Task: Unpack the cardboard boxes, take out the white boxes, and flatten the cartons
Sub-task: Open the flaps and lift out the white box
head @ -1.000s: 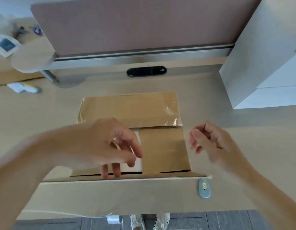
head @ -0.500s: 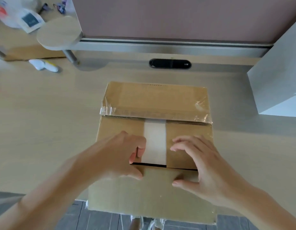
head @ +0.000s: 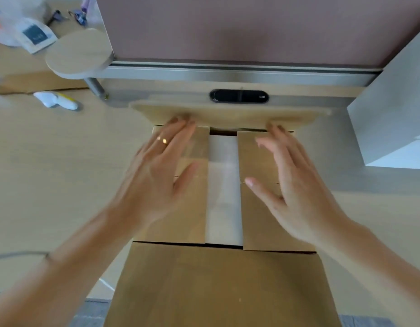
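A brown cardboard box [head: 218, 286] stands on the desk right in front of me, its near flap folded down toward me. Its two inner flaps lie nearly flat, and a strip of a white box [head: 224, 185] shows in the gap between them. My left hand [head: 157, 171] is spread over the left inner flap, its fingertips touching the far flap [head: 227, 113]. My right hand [head: 291, 185] is spread over the right inner flap, its fingertips also at the far flap, which is tilted up and blurred.
A large white box [head: 392, 109] stands at the right on the wooden desk [head: 51, 173]. A pink partition [head: 239, 27] with a metal rail closes the back, with a black oval device [head: 239, 96] below it. At the left are a small round shelf [head: 78, 53] and a white-and-yellow item [head: 55, 101].
Both hands moved from the near edge of the box forward to the far flap and spread flat. The far flap has lifted from lying flat. The box now sits closer in view.
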A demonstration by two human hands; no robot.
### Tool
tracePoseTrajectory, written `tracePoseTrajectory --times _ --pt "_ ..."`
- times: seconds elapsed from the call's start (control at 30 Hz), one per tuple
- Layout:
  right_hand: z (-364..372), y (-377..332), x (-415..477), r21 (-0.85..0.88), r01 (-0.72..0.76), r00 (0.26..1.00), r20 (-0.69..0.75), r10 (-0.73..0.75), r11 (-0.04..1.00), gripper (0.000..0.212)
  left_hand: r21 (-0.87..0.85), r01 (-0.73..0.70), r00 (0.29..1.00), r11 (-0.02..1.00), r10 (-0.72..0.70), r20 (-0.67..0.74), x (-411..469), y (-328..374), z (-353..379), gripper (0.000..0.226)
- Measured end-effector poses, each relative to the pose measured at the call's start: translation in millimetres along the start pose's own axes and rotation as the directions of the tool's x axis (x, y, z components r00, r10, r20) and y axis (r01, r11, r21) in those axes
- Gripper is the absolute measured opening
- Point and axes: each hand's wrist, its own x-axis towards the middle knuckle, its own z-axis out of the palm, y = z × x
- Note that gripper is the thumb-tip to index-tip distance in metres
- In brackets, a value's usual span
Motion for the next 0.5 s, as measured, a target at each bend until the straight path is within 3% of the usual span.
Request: tracePoseTrajectory --times 0.1,0.27,0.43,0.5 --pt "-1 7 46 -0.006 -0.087 0.995 0.05 0.087 0.996 0.067 -0.028 0.13 0.99 0.991 -0.128 0.065 38 -8 7 0.064" --pt "21 27 70 -0.122 -0.122 0.969 0.2 0.145 0.985 0.071 0.153 0.193 0.929 0.969 -0.231 0.29 56 -20 32 0.055" --pt "26 35 74 -0.162 -0.098 0.973 0.193 0.129 0.982 0.074 0.236 0.161 0.933 0.958 -0.226 0.282 69 -20 30 0.043" --pt "19 34 72 -0.119 -0.1 0.968 0.219 0.125 0.988 0.077 0.174 0.135 0.934 0.975 -0.184 0.307 74 -19 19 0.038"
